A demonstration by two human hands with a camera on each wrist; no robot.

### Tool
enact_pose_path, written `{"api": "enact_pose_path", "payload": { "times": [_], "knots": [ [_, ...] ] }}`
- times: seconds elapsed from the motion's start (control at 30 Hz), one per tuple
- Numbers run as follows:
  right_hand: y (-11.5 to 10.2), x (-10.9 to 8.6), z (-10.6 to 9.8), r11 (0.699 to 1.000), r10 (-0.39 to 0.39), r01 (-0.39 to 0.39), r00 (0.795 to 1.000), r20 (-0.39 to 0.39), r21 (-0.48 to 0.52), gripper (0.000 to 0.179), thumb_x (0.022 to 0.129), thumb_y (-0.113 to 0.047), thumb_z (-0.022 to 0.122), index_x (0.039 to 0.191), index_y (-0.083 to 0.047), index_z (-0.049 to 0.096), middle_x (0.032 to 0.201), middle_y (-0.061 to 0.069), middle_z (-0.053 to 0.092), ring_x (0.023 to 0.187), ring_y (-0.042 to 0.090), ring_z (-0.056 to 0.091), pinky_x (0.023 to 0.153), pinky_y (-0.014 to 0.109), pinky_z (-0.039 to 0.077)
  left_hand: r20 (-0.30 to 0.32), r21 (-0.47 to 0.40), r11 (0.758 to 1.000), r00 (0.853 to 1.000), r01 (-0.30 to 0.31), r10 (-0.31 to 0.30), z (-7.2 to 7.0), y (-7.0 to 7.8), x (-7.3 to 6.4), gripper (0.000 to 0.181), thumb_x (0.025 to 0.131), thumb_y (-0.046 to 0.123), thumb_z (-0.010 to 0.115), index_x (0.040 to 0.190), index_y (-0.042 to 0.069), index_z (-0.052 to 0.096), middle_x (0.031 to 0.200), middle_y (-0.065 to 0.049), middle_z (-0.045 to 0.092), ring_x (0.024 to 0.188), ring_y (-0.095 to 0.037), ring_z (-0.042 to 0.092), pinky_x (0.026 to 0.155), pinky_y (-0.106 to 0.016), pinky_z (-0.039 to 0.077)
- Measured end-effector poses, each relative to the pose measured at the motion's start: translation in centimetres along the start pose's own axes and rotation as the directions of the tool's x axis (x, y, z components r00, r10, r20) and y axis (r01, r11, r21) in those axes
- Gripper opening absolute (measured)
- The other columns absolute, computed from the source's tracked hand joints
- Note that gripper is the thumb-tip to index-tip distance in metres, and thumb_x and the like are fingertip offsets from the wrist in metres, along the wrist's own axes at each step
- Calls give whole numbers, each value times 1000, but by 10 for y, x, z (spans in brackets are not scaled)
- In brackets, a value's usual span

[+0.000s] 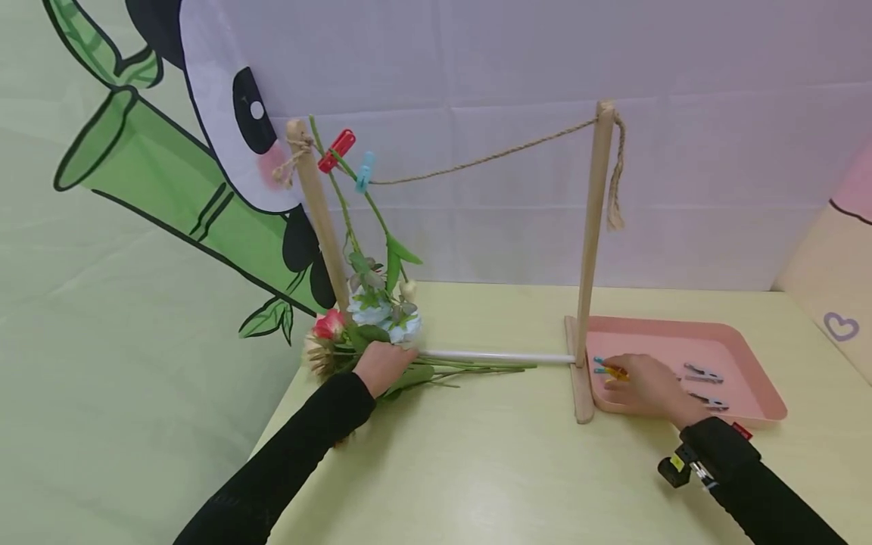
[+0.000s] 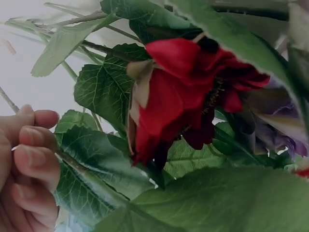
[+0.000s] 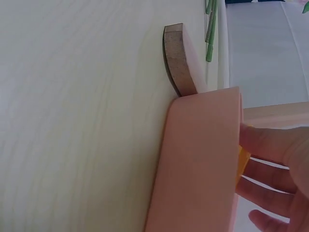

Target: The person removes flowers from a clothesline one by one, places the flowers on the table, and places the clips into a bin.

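Observation:
My left hand is at the flower pile beside the left post, its curled fingers pinching a flower stem in the left wrist view. Close by in that view is a red flower among broad green leaves. At the pink tray, my right hand grips a yellow clothespin, partly hidden by the fingers and, in the right wrist view, by the tray wall. Two stems hang from a rope, held by a red clothespin and a blue clothespin; light blue flowers dangle below.
Blue clothespins and several grey clothespins lie in the tray. A wooden post stands at its left edge, joined by a white bar to the left post. Loose stems lie along the bar.

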State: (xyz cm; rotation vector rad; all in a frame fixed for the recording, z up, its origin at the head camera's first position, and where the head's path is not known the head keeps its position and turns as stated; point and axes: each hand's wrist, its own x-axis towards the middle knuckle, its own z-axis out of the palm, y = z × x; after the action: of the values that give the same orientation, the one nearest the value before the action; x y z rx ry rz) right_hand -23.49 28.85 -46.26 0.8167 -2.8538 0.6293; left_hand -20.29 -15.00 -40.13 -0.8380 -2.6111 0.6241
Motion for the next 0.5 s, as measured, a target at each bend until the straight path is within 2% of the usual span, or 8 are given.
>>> {"api": "enact_pose_path", "payload": {
  "times": [0.03, 0.07, 0.17, 0.27, 0.3, 0.33, 0.5],
  "knots": [
    [1, 0, 2, 1000, 2, -2, 1000, 2, -3, 40, 75, -17, 76, 107, 4, 65, 88, 11, 67, 76, 21, 61, 68, 39, 50, 0, -4, 1000, 1000, -1, 1, 1, 1, 1, 15, 86, 9, 61, 76, 12, 51, 48, -1, 42, 41, -15, 44, 43, -26, 24],
    [1, 0, 3, 1000, 6, -6, 1000, 6, -5, 40, 75, -17, 76, 107, 4, 65, 88, 11, 67, 75, 21, 60, 68, 39, 50, -26, -1, 1000, 1000, -10, 10, 8, 0, 2, 18, 95, 9, 50, 76, 12, 50, 48, 0, 39, 40, -14, 40, 43, -25, 22],
    [4, 1, 7, 1000, 19, -19, 1000, 9, -11, 39, 74, -17, 77, 106, 4, 65, 89, 12, 67, 74, 20, 59, 69, 40, 50, 20, -6, 1000, 1000, -14, 14, 12, 1, 3, 16, 95, 9, 49, 80, 12, 53, 50, -1, 43, 42, -14, 42, 44, -26, 24],
    [8, 3, 11, 1000, 23, -23, 1000, 8, -20, 37, 74, -17, 76, 104, 3, 66, 89, 12, 67, 74, 20, 59, 69, 41, 50, 56, -11, 1000, 998, -15, 15, 18, 3, 3, 14, 94, 10, 51, 82, 13, 55, 51, 0, 42, 42, -13, 40, 46, -26, 21],
    [9, 3, 12, 999, 25, -25, 1000, 5, -22, 37, 74, -17, 76, 104, 2, 66, 89, 12, 68, 74, 21, 60, 69, 41, 50, 104, -18, 1000, 995, -3, 5, 14, 5, 3, 8, 86, 9, 62, 82, 12, 57, 53, -1, 46, 44, -14, 45, 46, -26, 23],
    [10, 3, 13, 999, 26, -26, 1000, 6, -24, 37, 75, -18, 76, 104, 2, 66, 88, 12, 67, 73, 20, 60, 69, 41, 50, 110, -18, 1000, 994, 0, 2, 17, 5, 3, 7, 86, 9, 62, 83, 12, 58, 53, -1, 46, 44, -14, 45, 45, -26, 25],
    [15, 3, 19, 999, 38, -37, 999, 23, -25, 38, 76, -19, 75, 106, 2, 66, 86, 10, 68, 72, 20, 61, 67, 38, 51, 35, -7, 1000, 999, 11, -11, 27, 10, 1, 10, 84, 6, 64, 78, 12, 58, 52, 0, 49, 44, -15, 49, 41, -28, 37]
  ]
}}
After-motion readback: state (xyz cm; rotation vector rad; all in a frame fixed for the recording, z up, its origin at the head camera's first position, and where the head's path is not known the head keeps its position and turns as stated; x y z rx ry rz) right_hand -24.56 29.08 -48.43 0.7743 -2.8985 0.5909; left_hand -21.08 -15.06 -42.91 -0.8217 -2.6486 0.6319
